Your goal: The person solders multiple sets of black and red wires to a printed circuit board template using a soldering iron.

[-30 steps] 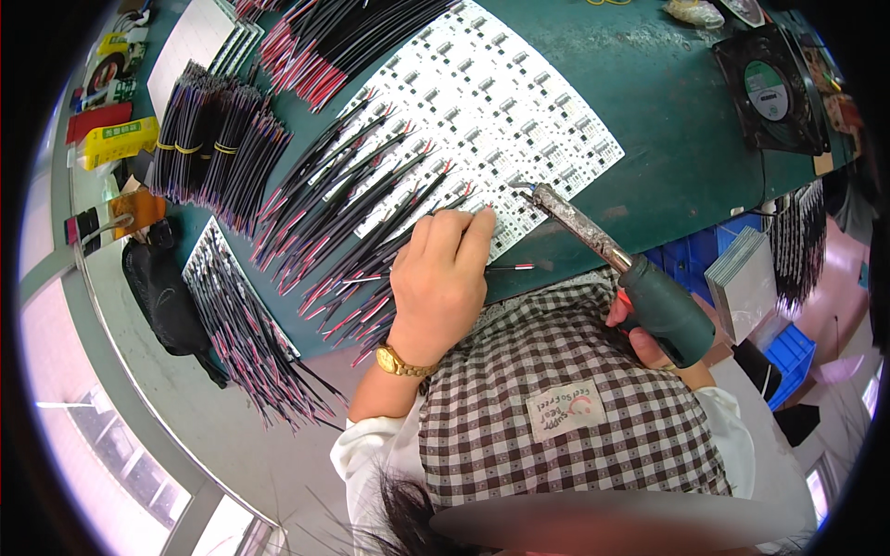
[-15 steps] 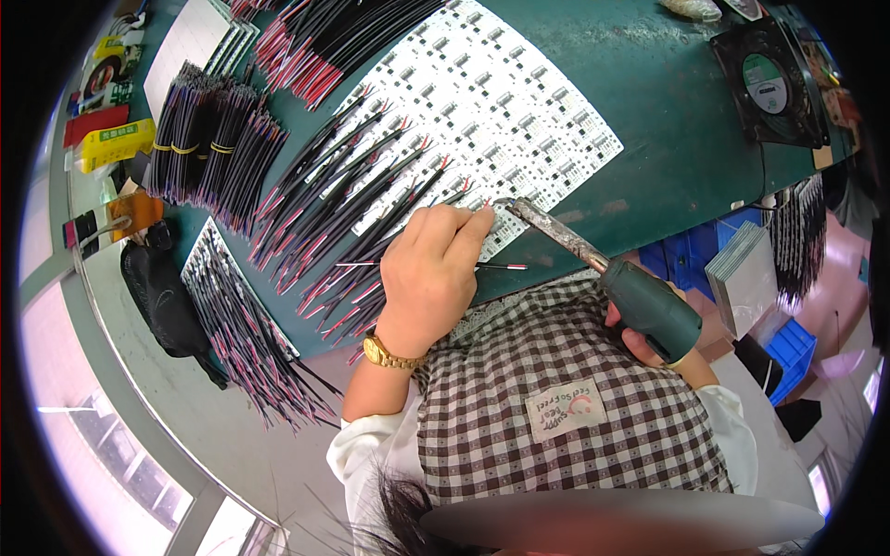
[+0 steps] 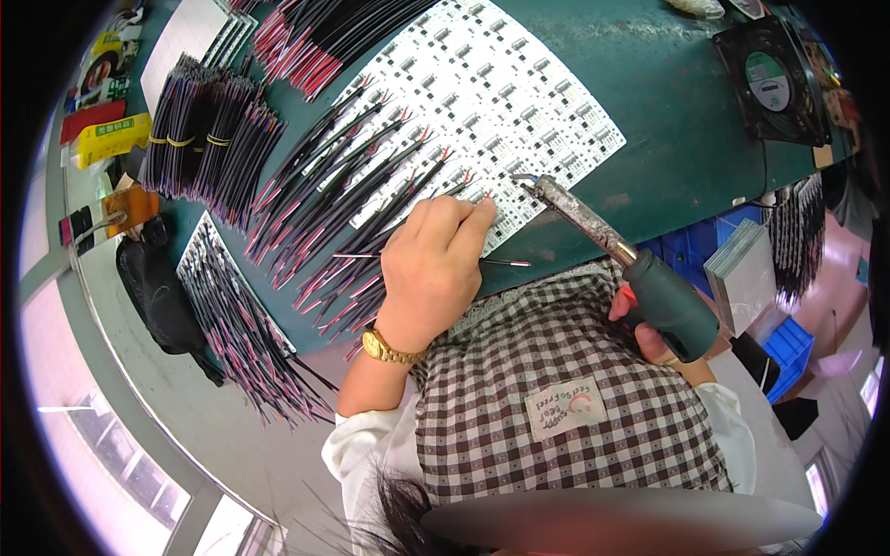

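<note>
A large white circuit board panel (image 3: 505, 97) with many small parts lies on the bench, rows of black-sleeved wires (image 3: 343, 181) with red and white ends spread over its left part. My left hand (image 3: 431, 259), a gold watch (image 3: 385, 348) on its wrist, rests at the panel's near edge. Its fingers are closed on a thin wire whose red end shows at the fingertips. In my right hand (image 3: 640, 329) is a soldering iron (image 3: 672, 301) with a green handle, gripped from below. The iron's bent tip is over the panel, a little beyond my left fingertips.
Banded wire bundles (image 3: 199, 134) stand at the left. Below them lies another wired panel (image 3: 241, 315), beside a black pouch (image 3: 162, 292). More loose wires (image 3: 324, 37) lie at the far side. A black fan (image 3: 769, 79) stands far right; blue bins (image 3: 788, 357) sit beyond the bench.
The soldering iron has moved right and its tip has shifted farther away from my left fingertips. My left hand stays nearly in place, its fingers still closed on the wire.
</note>
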A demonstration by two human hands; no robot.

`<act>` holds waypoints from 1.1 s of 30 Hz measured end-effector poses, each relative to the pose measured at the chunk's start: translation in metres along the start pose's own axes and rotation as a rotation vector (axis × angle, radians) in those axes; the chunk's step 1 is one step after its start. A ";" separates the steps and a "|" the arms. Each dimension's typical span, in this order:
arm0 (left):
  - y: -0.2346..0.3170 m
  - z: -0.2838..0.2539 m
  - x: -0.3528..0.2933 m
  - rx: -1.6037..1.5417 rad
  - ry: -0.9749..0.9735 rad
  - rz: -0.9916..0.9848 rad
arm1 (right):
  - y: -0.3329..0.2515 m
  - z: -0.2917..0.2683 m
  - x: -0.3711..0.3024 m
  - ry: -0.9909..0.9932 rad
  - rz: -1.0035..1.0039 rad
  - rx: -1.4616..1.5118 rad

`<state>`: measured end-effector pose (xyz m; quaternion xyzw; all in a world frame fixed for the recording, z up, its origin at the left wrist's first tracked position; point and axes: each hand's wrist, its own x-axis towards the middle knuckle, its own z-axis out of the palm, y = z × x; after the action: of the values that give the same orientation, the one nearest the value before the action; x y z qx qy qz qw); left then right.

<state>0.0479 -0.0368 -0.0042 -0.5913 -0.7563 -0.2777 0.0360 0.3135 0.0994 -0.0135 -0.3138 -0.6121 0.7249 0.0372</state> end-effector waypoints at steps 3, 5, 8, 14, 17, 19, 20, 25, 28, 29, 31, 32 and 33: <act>0.001 0.000 0.001 0.020 0.003 0.006 | -0.013 -0.001 0.003 -0.080 -0.237 -0.217; 0.000 0.001 0.001 0.022 -0.008 0.007 | -0.015 -0.001 0.002 -0.071 -0.241 -0.260; 0.000 -0.003 0.004 0.021 -0.061 0.003 | -0.011 -0.001 0.001 -0.058 -0.247 -0.252; -0.002 -0.005 0.006 -0.027 -0.073 0.043 | 0.008 -0.008 0.002 -0.087 -0.310 -0.264; -0.003 0.000 0.003 -0.021 -0.055 0.074 | 0.020 -0.013 0.003 -0.139 -0.432 -0.368; -0.003 0.001 0.004 -0.019 -0.059 0.076 | 0.023 -0.013 0.002 -0.113 -0.444 -0.389; -0.003 0.000 0.004 -0.017 -0.062 0.077 | 0.023 -0.014 0.002 -0.115 -0.444 -0.386; -0.004 0.000 0.004 -0.026 -0.058 0.072 | 0.013 -0.011 0.004 -0.146 -0.407 -0.415; -0.005 -0.001 0.003 -0.035 -0.061 0.078 | 0.015 -0.010 0.002 -0.121 -0.373 -0.379; -0.005 -0.001 0.003 -0.039 -0.068 0.080 | 0.014 -0.009 0.002 -0.120 -0.372 -0.379; -0.006 -0.001 0.003 -0.042 -0.078 0.085 | 0.013 -0.007 0.002 -0.103 -0.305 -0.272; -0.007 0.000 0.002 -0.044 -0.087 0.090 | 0.015 -0.004 0.000 -0.102 -0.304 -0.273; -0.007 0.000 0.002 -0.046 -0.087 0.092 | 0.019 -0.001 -0.002 -0.040 -0.293 -0.246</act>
<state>0.0406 -0.0357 -0.0061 -0.6375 -0.7228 -0.2669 0.0021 0.3224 0.0948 -0.0296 -0.2092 -0.7357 0.6376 0.0914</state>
